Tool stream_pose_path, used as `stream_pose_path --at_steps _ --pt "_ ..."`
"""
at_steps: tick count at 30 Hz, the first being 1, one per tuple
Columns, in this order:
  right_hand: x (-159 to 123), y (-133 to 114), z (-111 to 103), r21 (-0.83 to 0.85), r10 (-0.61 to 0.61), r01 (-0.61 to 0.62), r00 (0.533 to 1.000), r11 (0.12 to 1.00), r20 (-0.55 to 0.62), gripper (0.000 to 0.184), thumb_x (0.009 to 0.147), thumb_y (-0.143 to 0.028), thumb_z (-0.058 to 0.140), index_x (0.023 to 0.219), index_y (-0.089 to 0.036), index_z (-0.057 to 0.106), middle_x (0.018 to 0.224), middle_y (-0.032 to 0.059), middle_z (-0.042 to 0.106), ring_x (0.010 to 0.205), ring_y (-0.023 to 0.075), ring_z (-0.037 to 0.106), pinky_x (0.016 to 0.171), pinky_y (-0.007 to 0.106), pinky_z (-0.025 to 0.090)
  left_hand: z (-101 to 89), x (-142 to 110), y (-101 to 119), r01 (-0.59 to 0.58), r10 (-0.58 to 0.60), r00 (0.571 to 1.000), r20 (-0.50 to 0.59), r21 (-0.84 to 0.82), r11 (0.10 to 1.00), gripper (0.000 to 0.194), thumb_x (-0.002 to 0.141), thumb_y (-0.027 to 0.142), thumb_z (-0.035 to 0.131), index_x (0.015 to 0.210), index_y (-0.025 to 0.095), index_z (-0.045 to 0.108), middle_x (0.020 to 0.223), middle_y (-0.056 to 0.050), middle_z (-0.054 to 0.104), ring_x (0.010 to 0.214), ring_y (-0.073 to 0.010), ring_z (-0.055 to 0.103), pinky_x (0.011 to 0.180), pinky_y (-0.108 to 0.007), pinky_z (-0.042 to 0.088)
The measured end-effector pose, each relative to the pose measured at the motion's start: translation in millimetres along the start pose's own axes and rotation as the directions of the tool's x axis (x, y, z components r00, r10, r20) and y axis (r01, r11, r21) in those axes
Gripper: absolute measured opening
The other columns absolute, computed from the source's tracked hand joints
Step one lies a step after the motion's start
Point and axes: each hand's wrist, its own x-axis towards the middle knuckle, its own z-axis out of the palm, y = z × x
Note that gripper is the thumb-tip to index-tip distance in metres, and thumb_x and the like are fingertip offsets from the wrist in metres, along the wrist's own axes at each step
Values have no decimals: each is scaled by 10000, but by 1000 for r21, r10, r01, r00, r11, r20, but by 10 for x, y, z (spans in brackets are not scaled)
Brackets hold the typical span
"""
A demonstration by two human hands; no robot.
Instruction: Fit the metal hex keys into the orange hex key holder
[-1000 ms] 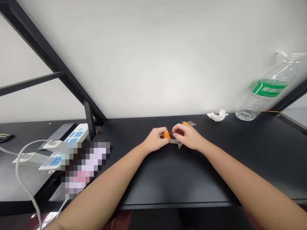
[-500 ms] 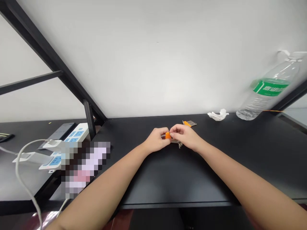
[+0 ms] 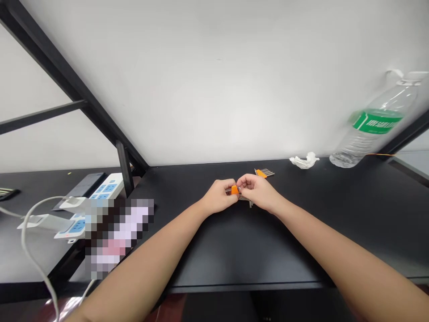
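Note:
My left hand [image 3: 219, 197] is closed around a small orange holder [image 3: 235, 190] with thin metal hex keys in it. My right hand [image 3: 257, 191] is pinched against the holder's right side, fingertips touching it; the thin metal key it seems to grip is mostly hidden. Both hands rest low over the black table [image 3: 234, 241] at its middle. Under my right hand lies a bunch of loose metal hex keys [image 3: 250, 203], mostly hidden. A second orange holder with hex keys [image 3: 263, 172] lies just behind my right hand.
A clear water bottle with a green label [image 3: 372, 129] stands at the far right by the wall. A crumpled white tissue [image 3: 304, 161] lies left of it. At the left are a white power strip [image 3: 100, 192] with white cables, a dark phone [image 3: 83, 183] and a black frame post [image 3: 124, 167].
My right hand has moved left from a small gap until its fingertips meet the orange holder in my left hand. It now covers more of the loose hex keys.

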Motion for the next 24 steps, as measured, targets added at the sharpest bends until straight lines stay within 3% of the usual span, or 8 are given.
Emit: stream_pose_path --at_steps 4,7,14,19,24 --pt "28 17 -77 -54 19 -23 998 998 -64 177 699 -176 575 860 -206 641 747 -21 619 665 131 577 583 242 463 -22 1 -3 27 -27 1000 3 15 1000 121 757 247 623 701 177 541 647 54 505 595 -98 447 574 -228 365" --pt "45 16 -192 -208 10 -31 995 978 -103 136 695 -184 567 811 -205 636 706 -27 604 635 129 553 563 243 426 -36 1 -4 40 -40 999 4 13 999 140 748 250 627 688 181 521 628 57 476 574 -93 422 548 -224 343" --pt "61 19 -390 -607 43 -101 993 788 -110 90 693 -147 594 739 -211 636 748 9 672 694 167 608 611 273 429 -49 1 -12 32 -33 999 7 16 999 116 740 231 610 679 181 525 612 57 452 554 -91 391 529 -229 312" --pt "47 44 -464 -763 120 -122 991 635 -59 85 715 -131 626 737 -207 654 758 49 685 678 191 611 580 291 391 -53 10 -37 47 -47 998 -31 -15 999 117 736 228 619 683 178 527 622 56 471 566 -92 417 547 -229 330" --pt "1 26 -429 -767 117 -35 992 641 53 90 757 -130 615 752 -210 656 773 36 686 646 169 594 565 283 374 -51 19 -43 46 -51 995 -87 -67 997 123 744 238 630 699 177 533 662 50 508 600 -98 459 581 -230 364"
